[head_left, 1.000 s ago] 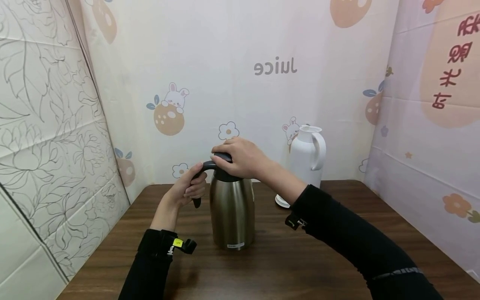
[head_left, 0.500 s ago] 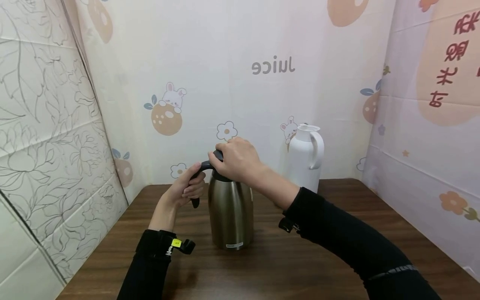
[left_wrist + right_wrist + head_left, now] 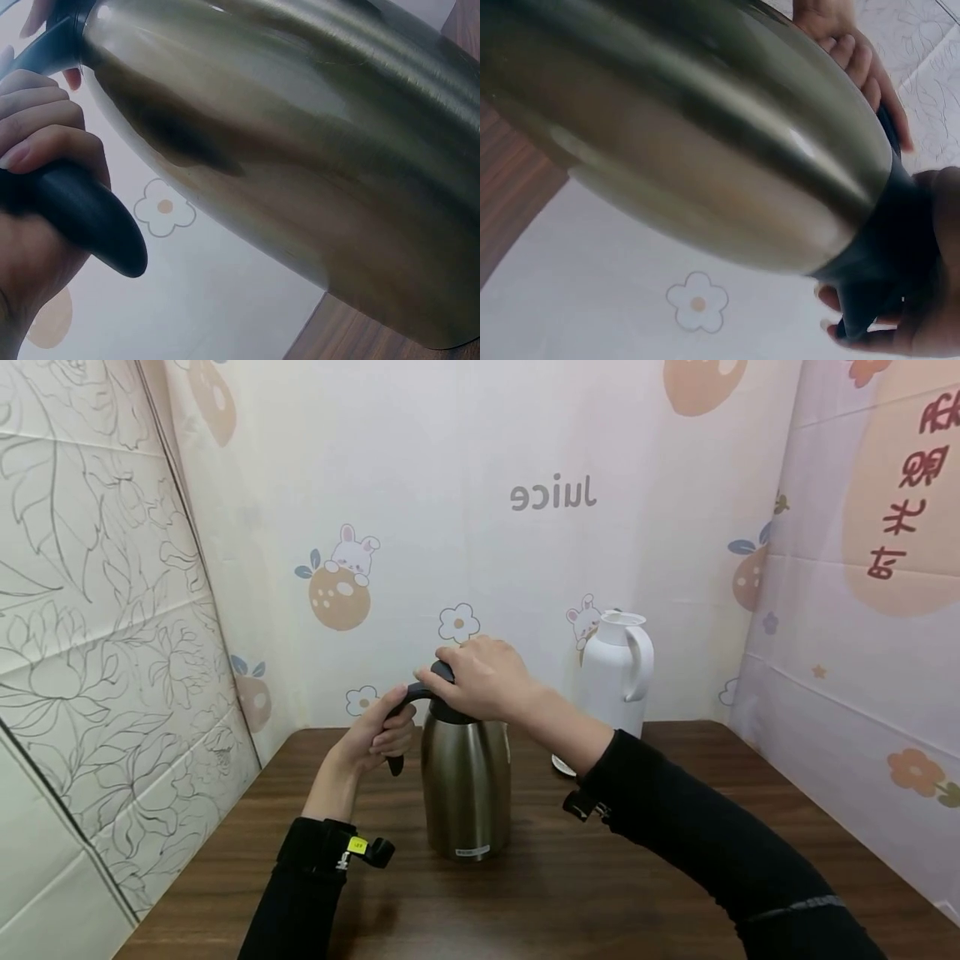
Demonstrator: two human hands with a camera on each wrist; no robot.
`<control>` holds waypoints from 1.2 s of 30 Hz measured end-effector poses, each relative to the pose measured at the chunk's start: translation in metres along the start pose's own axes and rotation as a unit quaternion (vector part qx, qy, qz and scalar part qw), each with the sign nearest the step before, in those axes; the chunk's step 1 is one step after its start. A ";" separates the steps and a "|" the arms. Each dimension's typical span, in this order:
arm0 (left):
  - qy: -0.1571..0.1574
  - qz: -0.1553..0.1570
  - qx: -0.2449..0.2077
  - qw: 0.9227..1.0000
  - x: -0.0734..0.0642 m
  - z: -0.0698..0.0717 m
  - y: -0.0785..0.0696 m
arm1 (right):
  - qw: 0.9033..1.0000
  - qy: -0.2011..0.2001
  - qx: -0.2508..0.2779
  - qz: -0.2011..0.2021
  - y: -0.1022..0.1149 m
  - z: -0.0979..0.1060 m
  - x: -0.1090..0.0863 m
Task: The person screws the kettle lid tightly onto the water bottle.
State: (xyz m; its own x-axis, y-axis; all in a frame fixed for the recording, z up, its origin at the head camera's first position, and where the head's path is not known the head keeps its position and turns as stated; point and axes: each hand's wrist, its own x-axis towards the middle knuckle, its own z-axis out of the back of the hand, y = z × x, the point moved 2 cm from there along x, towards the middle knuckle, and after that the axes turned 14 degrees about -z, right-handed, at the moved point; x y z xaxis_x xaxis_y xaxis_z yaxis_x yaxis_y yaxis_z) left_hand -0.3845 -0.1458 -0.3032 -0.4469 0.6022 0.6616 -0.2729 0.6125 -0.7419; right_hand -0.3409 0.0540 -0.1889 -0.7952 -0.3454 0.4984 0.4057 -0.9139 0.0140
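A tall brushed-metal vacuum jug (image 3: 465,793) stands upright on the brown wooden table, its base label facing me. Curled around its black handle (image 3: 90,214) on the left side is my left hand (image 3: 371,737). My right hand (image 3: 489,681) grips the black lid (image 3: 452,712) from above, covering most of it. In the right wrist view, fingertips (image 3: 829,298) of that hand reach around the dark top near the spout. The left wrist view shows the shiny jug body (image 3: 292,165) beside the left hand's fingers.
A white jug (image 3: 611,672) with a side handle stands behind, toward the right back. A small white disc (image 3: 562,766) lies near it, partly hidden by my right forearm. Printed cloth walls close in the table (image 3: 637,893) on the left, back and right.
My right hand has turned slightly on the lid, its fingers shifting right. The left hand keeps its grip on the handle, and the jug stays in place.
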 end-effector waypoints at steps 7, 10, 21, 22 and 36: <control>0.000 0.001 -0.008 1.000 0.001 0.001 0.001 | 0.992 0.084 0.042 0.086 -0.024 -0.002 0.010; -0.003 0.003 -0.011 1.000 0.001 0.001 0.000 | 0.985 0.089 0.087 0.118 -0.033 -0.005 0.016; -0.010 0.007 -0.004 1.000 -0.001 0.001 0.000 | 0.979 0.046 0.138 0.143 -0.038 -0.014 0.022; -0.011 0.008 -0.005 1.000 -0.001 0.001 0.000 | 0.980 0.039 0.137 0.142 -0.038 -0.015 0.021; -0.005 0.003 0.002 1.000 -0.001 -0.001 0.000 | 0.994 -0.006 0.071 0.086 -0.025 -0.011 0.013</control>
State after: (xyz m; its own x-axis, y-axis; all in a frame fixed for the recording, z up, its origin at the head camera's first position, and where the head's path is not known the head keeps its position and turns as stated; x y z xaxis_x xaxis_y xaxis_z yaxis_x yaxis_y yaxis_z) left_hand -0.3835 -0.1456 -0.3038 -0.4580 0.6006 0.6553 -0.2725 0.6069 -0.7466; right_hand -0.3665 0.0695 -0.1926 -0.7039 -0.4899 0.5143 0.5946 -0.8025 0.0493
